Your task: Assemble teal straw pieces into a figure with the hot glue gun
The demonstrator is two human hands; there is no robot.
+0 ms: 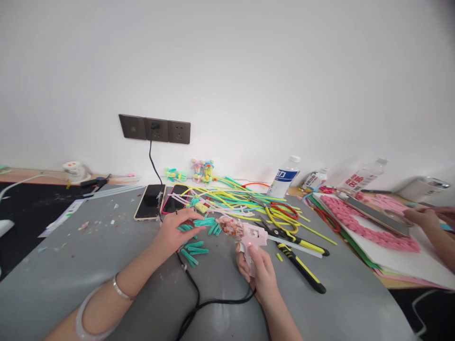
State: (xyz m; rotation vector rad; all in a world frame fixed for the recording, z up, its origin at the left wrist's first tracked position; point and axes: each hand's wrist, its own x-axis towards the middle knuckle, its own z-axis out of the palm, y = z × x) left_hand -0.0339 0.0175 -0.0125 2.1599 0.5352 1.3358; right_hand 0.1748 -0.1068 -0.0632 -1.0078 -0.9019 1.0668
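In the head view, the left hand [178, 227] pinches a teal fuzzy piece [204, 221] between thumb and fingertips. The right hand [261, 270] is wrapped around the grip of a pink glue gun [254, 235], whose crusted nozzle [229, 225] points left at the piece. The piece lies just right of the left fingertips, nearer that hand than the right one, over the grey bench [117, 270]. Its long axis runs roughly left to right, nearly in line with the nozzle, with its free end facing the tip; whether the two touch, I cannot tell. A glue stick [302, 247] projects from the gun's back end, toward the right. More teal pieces [195, 248] lie below and beside the held one.

Of the containers, a blue-labelled bottle [283, 177] stands capped by the wall. Farther right are a small bottle [315, 180], a leaning red-lettered bottle [366, 175] and a can [424, 188] on its side. What any of them contains, I cannot tell.
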